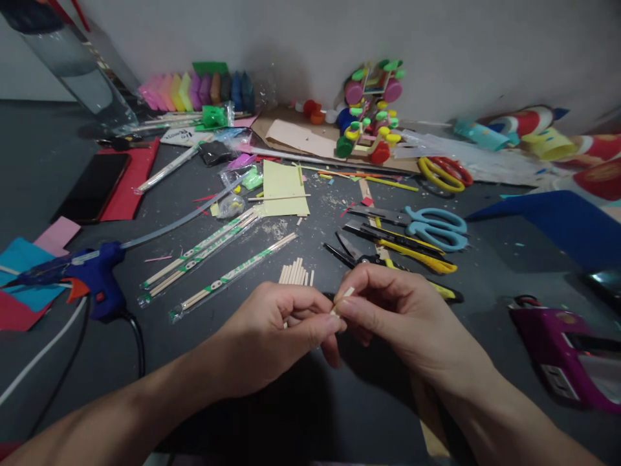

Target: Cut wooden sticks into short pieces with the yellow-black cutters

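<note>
My left hand and my right hand meet in front of me, thumbs and forefingers pinched on one short piece of wooden stick. Only its pale end shows; the rest is covered by my fingertips. Just behind my left hand lies a row of short cut sticks, partly hidden by the fingers. Beyond my right hand lie black-and-yellow cutters, a yellow utility knife and blue-handled scissors. Wrapped chopsticks lie to the left of the cut sticks.
A blue glue gun with cords lies at left, near a phone and a water bottle. Small wheeled models stand by the wall. Yellow paper lies mid-table; a purple device sits at right.
</note>
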{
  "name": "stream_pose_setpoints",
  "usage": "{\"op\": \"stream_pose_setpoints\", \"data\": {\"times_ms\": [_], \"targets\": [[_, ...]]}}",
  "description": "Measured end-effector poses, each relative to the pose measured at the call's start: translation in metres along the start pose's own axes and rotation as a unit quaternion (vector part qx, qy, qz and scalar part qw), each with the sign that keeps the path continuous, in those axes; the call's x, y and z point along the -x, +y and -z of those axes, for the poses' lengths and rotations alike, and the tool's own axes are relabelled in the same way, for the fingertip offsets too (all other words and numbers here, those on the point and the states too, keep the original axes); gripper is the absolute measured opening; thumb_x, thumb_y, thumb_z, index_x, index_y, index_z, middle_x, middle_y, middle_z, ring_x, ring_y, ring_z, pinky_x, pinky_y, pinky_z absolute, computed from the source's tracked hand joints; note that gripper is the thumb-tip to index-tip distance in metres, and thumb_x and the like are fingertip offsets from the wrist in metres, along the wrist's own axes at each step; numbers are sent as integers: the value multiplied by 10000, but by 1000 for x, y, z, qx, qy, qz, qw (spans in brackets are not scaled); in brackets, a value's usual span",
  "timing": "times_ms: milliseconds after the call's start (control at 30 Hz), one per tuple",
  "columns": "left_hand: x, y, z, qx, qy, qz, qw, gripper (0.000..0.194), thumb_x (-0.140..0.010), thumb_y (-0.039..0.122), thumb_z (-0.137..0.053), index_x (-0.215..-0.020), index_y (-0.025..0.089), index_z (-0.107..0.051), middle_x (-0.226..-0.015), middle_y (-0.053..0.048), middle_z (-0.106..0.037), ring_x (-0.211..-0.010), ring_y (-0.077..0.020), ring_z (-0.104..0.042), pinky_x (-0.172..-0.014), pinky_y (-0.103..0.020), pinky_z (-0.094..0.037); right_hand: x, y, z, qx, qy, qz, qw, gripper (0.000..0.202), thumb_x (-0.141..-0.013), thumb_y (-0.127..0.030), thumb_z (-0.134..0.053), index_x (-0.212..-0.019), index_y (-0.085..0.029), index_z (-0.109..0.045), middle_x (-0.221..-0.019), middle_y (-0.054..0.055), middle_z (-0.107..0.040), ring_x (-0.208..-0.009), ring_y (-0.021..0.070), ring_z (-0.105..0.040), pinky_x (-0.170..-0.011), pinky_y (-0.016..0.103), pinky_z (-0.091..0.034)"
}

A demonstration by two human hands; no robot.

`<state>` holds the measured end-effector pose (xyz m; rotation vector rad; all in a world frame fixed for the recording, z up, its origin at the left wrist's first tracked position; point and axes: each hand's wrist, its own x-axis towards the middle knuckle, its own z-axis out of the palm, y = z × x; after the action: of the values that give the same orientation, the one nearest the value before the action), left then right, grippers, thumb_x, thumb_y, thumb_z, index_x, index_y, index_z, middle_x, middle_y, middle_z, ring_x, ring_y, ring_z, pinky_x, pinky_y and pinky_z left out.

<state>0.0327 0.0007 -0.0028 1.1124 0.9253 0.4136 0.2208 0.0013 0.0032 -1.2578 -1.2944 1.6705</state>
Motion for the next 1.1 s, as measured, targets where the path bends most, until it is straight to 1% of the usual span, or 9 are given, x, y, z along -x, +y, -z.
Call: {"op": "stream_pose_setpoints", "data": {"times_ms": [300,400,467,533,600,633,733,1000,1100], "targets": [[-5,-6,-1,42,29,-8,999,264,-892,349,-612,-761,139,-702,-558,20,-609,-470,-61,-334,-460,-214,-216,-3,-1,0,40,0,20,999,284,-815,-450,-758,-752,-195,-652,-631,-26,-612,-514,86,-510,-480,195,-412],[-4,-4,0,71,17,-6,997,249,-891,359,-622,-800,139,-697,-537,23,-603,-442,-56,-309,-437,-211,-191,-1,-9,13,144,65,78,984,226,-887,-446,-673,-878,-221,-683,-722,-4,-654,-606,126,-576,-560,231,-461],[-3,-3,1,92,7,0,996,251,-887,372,-632,-809,141,-691,-528,23,-610,-419,-50,-290,-426,-211,-181,4,-12,28,287,138,121,940,239,-911,-463,-630,-985,-240,-672,-872,31,-690,-745,178,-633,-666,285,-496],[-3,-3,2,116,-2,4,993,256,-880,381,-644,-798,142,-684,-517,23,-609,-405,-46,-283,-420,-209,-183,11,-9,46,476,164,137,853,318,-916,-513,-591,-1059,-234,-645,-1000,88,-690,-880,264,-650,-769,381,-501],[-2,-2,3,138,-5,3,990,255,-876,377,-652,-784,142,-682,-508,25,-600,-409,-44,-293,-423,-201,-200,20,2,64,635,136,121,751,415,-917,-567,-542,-1074,-195,-640,-1044,164,-679,-961,366,-632,-819,493,-488],[-1,-2,4,148,-8,2,989,250,-876,371,-656,-778,142,-683,-506,27,-596,-413,-42,-299,-427,-196,-209,24,10,71,682,92,104,718,440,-917,-571,-541,-1072,-172,-640,-1053,193,-674,-973,389,-628,-817,512,-493],[-1,-1,5,174,-17,5,985,231,-874,346,-662,-767,142,-685,-505,27,-593,-416,-38,-303,-432,-188,-211,36,31,86,735,80,101,665,567,-875,-561,-592,-1223,-114,-580,-1170,232,-644,-1051,414,-617,-852,537,-517],[-3,-2,8,197,-26,2,980,270,-866,386,-674,-766,135,-685,-477,24,-574,-389,-31,-266,-414,-193,-169,33,36,79,741,107,152,646,459,-816,-293,-518,-1194,-42,-583,-1060,240,-649,-978,389,-625,-840,527,-539],[-3,-1,8,212,-34,-6,977,241,-886,342,-657,-758,140,-686,-467,34,-567,-387,-28,-257,-412,-188,-170,42,36,80,681,117,171,703,416,-840,-254,-500,-1212,-85,-578,-1047,198,-672,-933,347,-668,-794,460,-574]]}}
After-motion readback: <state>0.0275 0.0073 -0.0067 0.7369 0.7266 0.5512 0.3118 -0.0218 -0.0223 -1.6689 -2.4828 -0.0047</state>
